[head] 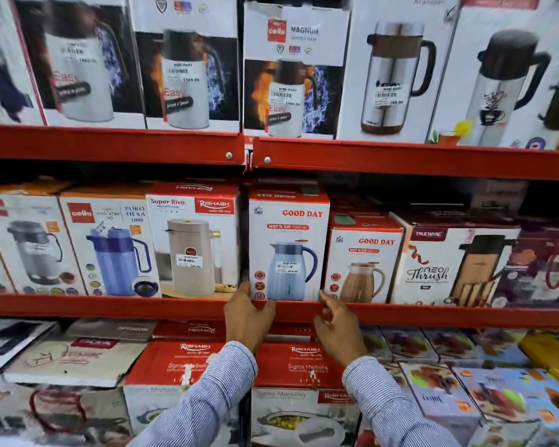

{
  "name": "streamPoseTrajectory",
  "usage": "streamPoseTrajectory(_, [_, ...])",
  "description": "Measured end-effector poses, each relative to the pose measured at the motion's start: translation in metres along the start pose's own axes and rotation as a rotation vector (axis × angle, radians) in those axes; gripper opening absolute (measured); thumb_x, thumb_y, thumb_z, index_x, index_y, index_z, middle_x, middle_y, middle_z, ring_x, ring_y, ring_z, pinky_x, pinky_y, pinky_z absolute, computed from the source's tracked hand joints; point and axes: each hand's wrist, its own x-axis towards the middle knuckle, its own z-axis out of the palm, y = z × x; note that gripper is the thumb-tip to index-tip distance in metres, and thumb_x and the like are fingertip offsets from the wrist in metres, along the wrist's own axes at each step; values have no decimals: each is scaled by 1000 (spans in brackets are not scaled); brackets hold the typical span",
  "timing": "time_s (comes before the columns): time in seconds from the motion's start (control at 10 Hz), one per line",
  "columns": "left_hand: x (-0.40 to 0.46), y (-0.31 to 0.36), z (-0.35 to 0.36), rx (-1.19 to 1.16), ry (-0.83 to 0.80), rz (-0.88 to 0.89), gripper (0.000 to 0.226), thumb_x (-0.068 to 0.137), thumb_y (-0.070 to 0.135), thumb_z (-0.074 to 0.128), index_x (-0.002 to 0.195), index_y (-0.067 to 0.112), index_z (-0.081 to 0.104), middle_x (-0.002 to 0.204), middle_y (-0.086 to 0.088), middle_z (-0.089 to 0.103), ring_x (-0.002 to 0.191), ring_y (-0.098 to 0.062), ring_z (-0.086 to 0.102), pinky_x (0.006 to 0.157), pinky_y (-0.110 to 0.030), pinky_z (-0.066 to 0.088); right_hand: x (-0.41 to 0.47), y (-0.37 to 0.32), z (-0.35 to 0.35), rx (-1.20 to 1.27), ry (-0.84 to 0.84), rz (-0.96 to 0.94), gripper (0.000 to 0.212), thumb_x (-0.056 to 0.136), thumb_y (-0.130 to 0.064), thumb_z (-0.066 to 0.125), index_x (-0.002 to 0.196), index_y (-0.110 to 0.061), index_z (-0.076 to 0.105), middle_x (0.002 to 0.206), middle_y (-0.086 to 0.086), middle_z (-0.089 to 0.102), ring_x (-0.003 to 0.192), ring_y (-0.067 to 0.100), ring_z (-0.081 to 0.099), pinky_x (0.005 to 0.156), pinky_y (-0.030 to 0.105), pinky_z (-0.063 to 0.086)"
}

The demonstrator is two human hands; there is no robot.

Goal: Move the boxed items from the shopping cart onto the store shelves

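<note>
A white and red "Good Day" box [289,243] showing a blue flask stands upright on the middle red shelf [110,306], between a "Super Rivo" box [192,240] and a smaller "Good Day" box [363,262]. My left hand [247,317] grips its lower left corner, fingers along the box's left side and thumb over the shelf lip. My right hand [338,327] is at the lower right corner with its fingers apart, the tips just touching the box. Both striped sleeves reach up from below. The shopping cart is out of view.
The upper red shelf [400,159] carries tall flask boxes packed side by side. More boxes fill the middle shelf on both sides, including a "Trueware" box [449,266]. Below my arms lie stacked red "Rishabh" casserole boxes [300,366] and other cartons.
</note>
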Motion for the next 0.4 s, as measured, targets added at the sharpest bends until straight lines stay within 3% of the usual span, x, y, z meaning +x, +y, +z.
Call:
streamPoseTrajectory(0.2, [-6, 3, -2, 13, 31, 1, 37, 82, 24, 70, 117, 13, 68, 111, -3, 76, 100, -18, 71, 85, -21, 48, 1, 2, 0, -9, -20, 12, 58, 87, -11, 54, 143, -17, 38, 141, 5, 49, 114, 16, 54, 89, 20, 45])
streamPoseTrajectory(0.4, [-8, 7, -8, -18, 29, -10, 38, 83, 20, 69, 120, 14, 68, 114, -4, 76, 99, -17, 70, 85, -19, 45, -1, 1, -1, 31, -31, 23, 58, 87, -11, 55, 143, -20, 39, 136, 7, 53, 109, 14, 55, 83, 18, 45])
